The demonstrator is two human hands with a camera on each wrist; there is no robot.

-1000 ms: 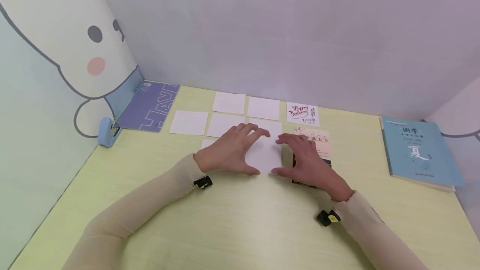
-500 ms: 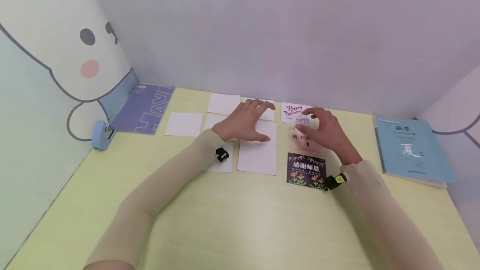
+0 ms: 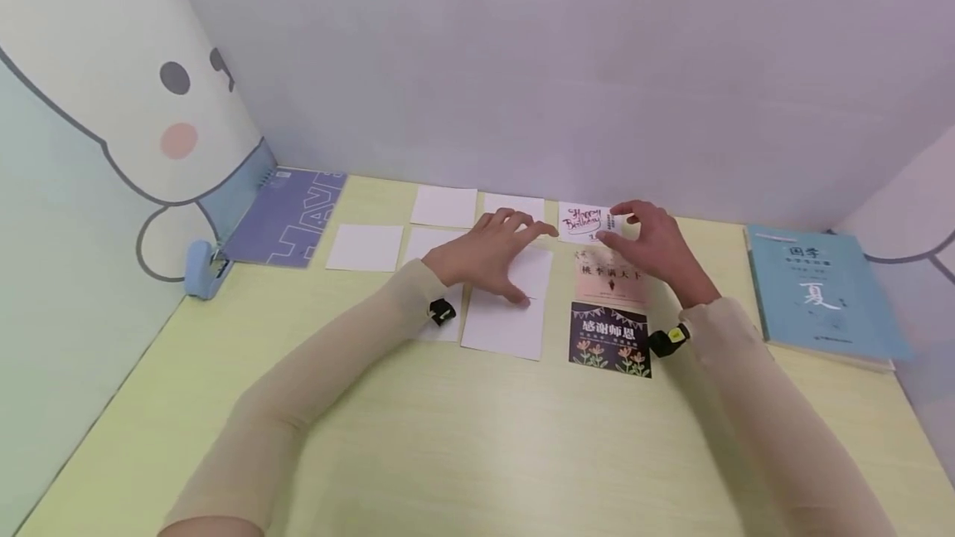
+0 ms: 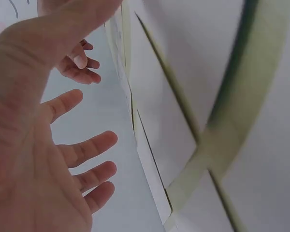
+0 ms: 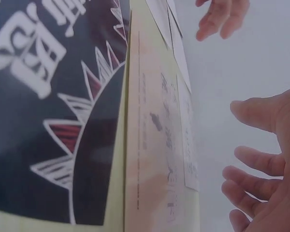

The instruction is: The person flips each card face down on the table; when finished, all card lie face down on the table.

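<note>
In the head view my left hand hovers with spread, bent fingers over the blank white cards. Its thumb tip is right at the front white card, and another white card lies partly beneath the hand. The left wrist view has the left fingers apart, with nothing between them. My right hand is loosely bent beside the "Happy Birthday" card, its thumb tip overlapping that card's lower edge. Below lie a pink card and a dark flowered card. The right fingers hold nothing.
More white cards lie to the left, some partly hidden by the left arm. A purple notebook and a blue stapler stand at the table's left edge. A blue book lies at the right. A wall rises behind the table.
Both hands have moved farther back from the front cards. The front white card has shifted slightly toward me and left. In the last half second the right hand has moved a little right and back.
</note>
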